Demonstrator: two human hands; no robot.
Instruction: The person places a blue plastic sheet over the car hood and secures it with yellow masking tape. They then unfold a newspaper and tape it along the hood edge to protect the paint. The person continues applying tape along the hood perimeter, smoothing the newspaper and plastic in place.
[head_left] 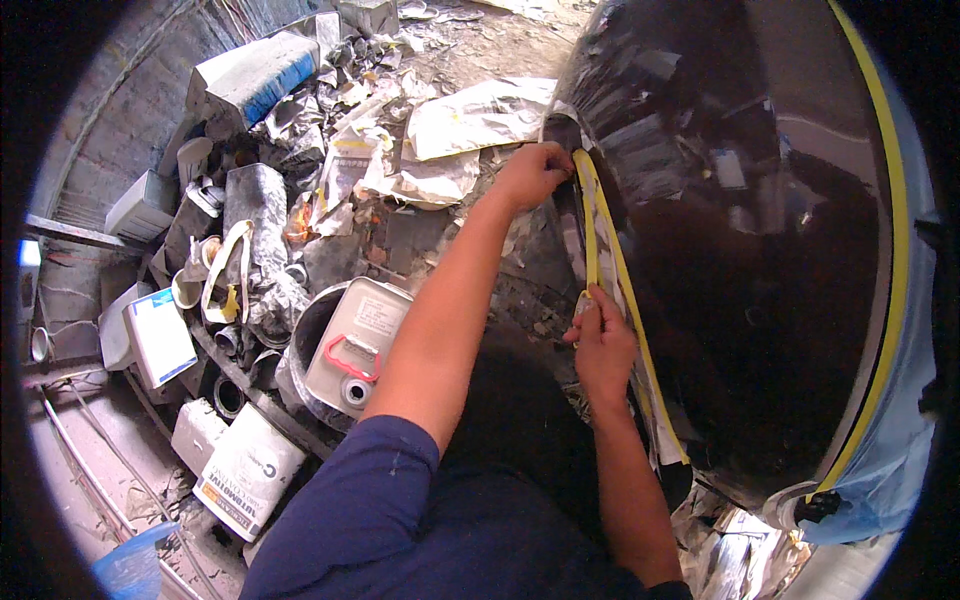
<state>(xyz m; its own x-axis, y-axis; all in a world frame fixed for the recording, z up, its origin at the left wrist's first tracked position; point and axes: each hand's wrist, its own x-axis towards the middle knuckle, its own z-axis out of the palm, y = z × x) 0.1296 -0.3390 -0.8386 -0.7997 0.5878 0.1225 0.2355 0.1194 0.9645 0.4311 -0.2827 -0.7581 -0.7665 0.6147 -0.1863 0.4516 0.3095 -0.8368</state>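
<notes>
A large, dark, glossy curved vehicle panel (740, 270) fills the right side. Yellow masking tape (591, 225) stretches along its left edge between my hands. Up at the far end, my left hand (535, 178) is closed, its fingertips pinched against the panel's edge by the tape's upper end; what lies between those fingers is hidden. Nearer to me, my right hand (605, 352) grips the lower end of this tape, its thumb and fingers closed around it. Whether a roll sits inside the grip is hard to make out. Another yellow strip runs beside it down to the panel's lower corner.
Blue sheeting (905, 440) borders the panel's right side beyond a yellow tape line. On my left stand a square can with a red handle (350, 350), a white printed can (250, 470) and a blue-and-white box (160, 337). Crumpled paper (480, 118) and debris litter the floor.
</notes>
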